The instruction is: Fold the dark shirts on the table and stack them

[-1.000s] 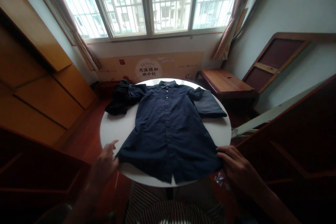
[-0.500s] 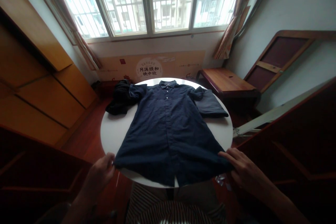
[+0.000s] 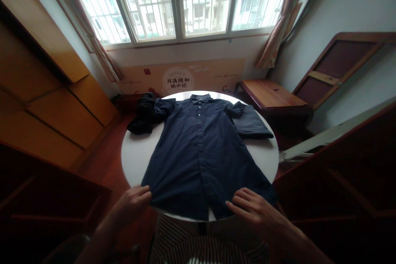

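Observation:
A dark navy button-up shirt (image 3: 198, 152) lies front side up and spread out, its collar at the far side and its hem towards me. My left hand (image 3: 134, 201) is closed on the hem's left corner, fingers over the cloth. On the right half of the hem rests my right hand (image 3: 252, 208), its fingers curled and gripping the fabric close to the front opening. The hem's right corner hangs loose beyond that hand. Both sleeves reach out over other dark cloth.
Beneath the shirt stands a round white table (image 3: 136, 156). A crumpled black garment (image 3: 144, 115) lies at its left edge, a folded dark grey garment (image 3: 253, 121) at its right. Farther off are a low wooden table (image 3: 275, 93), a printed cardboard panel (image 3: 213, 76) and cabinets (image 3: 62, 111).
My right hand has let go of the right hem corner and moved left along the hem. My left hand has shifted slightly inward at the left corner. The view has tilted a little.

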### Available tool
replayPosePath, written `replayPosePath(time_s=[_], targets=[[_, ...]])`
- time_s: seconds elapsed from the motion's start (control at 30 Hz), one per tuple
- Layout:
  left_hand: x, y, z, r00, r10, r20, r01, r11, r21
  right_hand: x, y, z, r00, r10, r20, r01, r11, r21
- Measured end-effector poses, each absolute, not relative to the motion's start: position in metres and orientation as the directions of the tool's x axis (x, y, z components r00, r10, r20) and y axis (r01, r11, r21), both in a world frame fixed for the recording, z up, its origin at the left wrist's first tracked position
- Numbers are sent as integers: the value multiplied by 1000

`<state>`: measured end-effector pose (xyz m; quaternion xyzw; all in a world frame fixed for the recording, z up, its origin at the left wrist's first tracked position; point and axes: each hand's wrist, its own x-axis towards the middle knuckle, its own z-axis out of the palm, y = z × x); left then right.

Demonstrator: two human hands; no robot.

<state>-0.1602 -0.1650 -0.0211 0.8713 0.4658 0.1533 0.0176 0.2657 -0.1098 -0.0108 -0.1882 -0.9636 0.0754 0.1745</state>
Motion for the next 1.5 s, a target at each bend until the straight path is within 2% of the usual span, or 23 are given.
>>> replayPosePath(time_s=[0.1, 0.17, 0.27, 0.33, 0.43, 0.5, 0.6, 0.67, 0.8, 1.0, 1.07, 1.17, 1.23, 1.3, 1.4, 1.5], targets=[[-159, -168, 0, 526, 850, 31, 787, -500, 363, 276, -103, 4, -814, 519, 261, 403, 828, -389], [-153, -159, 19, 547, 836, -52, 766, -474, 433, 285, -77, 16, -701, 654, 284, 451, 715, -534], [-130, -118, 46, 588, 808, 41, 723, -548, 421, 296, -4, 33, -421, 853, 309, 486, 499, -717], [-105, -75, 57, 638, 761, 117, 659, -619, 427, 300, 56, 41, -256, 945, 202, 519, 310, -797], [-60, 2, 56, 658, 729, 186, 585, -651, 484, 297, 135, 46, 1, 999, 39, 578, 31, -816], [-33, 48, 44, 589, 778, 219, 650, -617, 444, 291, 173, 46, 174, 982, -78, 453, -150, -879], [-5, 93, 14, 471, 860, 195, 758, -508, 409, 284, 207, 43, 269, 940, -211, 256, -281, -925], [2, 105, -7, 439, 881, 177, 784, -472, 403, 281, 223, 40, 288, 927, -240, 206, -305, -930], [2, 106, -33, 454, 858, 241, 779, -514, 360, 274, 249, 36, 337, 901, -274, 113, -328, -938], [3, 104, -35, 476, 850, 225, 798, -525, 296, 259, 279, 49, 375, 913, -159, 73, -200, -977], [4, 105, -34, 477, 851, 219, 802, -524, 288, 265, 282, 56, 346, 937, -56, 73, -86, -994], [4, 105, -35, 475, 853, 216, 806, -521, 281, 291, 280, 59, 382, 896, 228, 179, 171, -969], [4, 104, -36, 470, 858, 208, 812, -513, 280, 313, 276, 54, 447, 839, 311, 278, 201, -939], [5, 104, -36, 462, 864, 200, 817, -502, 282, 332, 269, 45, 493, 850, 183, 260, 57, -964], [5, 104, -34, 460, 865, 201, 817, -501, 287, 345, 256, 31, 437, 895, -91, 137, -166, -976], [5, 104, -33, 461, 863, 206, 815, -504, 287, 345, 243, 23, 354, 914, -198, 109, -250, -962]])
